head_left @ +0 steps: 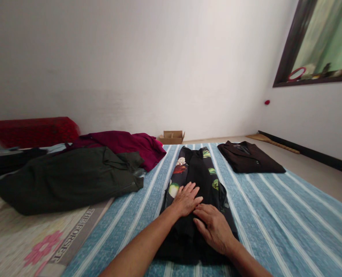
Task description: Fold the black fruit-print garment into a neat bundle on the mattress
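Observation:
A black garment with printed green, white and red patterns along its sides lies folded into a long strip on the blue-and-white striped sheet. Flat on its middle rests my left hand, fingers spread. Close beside it, my right hand lies on the same cloth with fingers slightly bent and thumb apart, holding nothing that I can see. The two hands nearly meet at the fingertips.
A folded dark brown garment lies at the far right of the sheet. To the left are a dark green garment, a maroon one and a red bundle. A cardboard box stands by the wall.

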Action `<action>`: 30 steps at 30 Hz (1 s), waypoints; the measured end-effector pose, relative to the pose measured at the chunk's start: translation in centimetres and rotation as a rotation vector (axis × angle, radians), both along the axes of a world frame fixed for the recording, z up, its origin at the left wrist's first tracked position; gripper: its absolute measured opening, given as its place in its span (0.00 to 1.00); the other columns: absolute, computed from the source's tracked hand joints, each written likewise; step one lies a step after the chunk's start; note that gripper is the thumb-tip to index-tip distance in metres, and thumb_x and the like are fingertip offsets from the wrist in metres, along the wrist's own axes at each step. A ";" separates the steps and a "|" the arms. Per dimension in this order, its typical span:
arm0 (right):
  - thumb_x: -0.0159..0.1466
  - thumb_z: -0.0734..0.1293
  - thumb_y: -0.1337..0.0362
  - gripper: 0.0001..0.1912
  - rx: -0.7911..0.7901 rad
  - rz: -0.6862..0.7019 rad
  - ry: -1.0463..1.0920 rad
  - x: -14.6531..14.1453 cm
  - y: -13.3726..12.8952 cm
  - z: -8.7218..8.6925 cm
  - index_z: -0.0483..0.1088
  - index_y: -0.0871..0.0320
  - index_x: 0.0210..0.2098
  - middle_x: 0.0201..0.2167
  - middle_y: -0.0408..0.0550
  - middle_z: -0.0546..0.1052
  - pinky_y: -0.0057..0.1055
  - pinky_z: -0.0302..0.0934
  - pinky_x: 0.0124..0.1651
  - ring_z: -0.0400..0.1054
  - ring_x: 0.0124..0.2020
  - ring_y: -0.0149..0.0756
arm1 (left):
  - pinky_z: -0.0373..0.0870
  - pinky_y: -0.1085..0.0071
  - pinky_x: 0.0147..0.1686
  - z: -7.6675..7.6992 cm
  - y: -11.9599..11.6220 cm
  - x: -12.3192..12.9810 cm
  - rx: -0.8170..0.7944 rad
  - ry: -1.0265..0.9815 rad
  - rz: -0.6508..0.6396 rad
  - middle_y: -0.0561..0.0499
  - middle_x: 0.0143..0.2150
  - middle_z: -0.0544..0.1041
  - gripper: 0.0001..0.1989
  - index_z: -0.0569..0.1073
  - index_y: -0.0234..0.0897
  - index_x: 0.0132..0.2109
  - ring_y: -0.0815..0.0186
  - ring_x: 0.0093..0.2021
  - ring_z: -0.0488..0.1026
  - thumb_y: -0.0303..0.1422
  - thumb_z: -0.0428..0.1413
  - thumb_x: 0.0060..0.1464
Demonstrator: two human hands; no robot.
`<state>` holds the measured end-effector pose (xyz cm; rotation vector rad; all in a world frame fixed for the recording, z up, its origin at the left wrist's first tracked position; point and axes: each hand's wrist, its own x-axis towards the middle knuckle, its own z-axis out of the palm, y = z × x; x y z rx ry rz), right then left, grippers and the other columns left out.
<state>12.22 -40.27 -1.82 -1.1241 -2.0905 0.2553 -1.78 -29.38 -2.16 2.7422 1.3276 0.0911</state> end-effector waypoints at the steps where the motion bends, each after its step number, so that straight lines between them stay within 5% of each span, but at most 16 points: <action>1: 0.63 0.60 0.67 0.09 0.000 0.000 -0.001 0.0 0.0 0.0 0.70 0.55 0.41 0.42 0.47 0.74 0.36 0.57 0.50 0.65 0.46 0.38 | 0.46 0.51 0.60 0.0 0.0 0.0 -0.001 0.000 -0.001 0.44 0.67 0.52 0.29 0.56 0.38 0.63 0.58 0.67 0.44 0.48 0.34 0.62; 30: 0.64 0.60 0.66 0.08 0.022 -0.009 -0.018 0.2 0.1 0.2 0.70 0.55 0.38 0.42 0.48 0.74 0.35 0.58 0.50 0.66 0.46 0.37 | 0.45 0.52 0.61 0.3 0.0 0.3 -0.009 0.009 0.002 0.45 0.67 0.52 0.29 0.56 0.39 0.63 0.58 0.67 0.42 0.48 0.34 0.61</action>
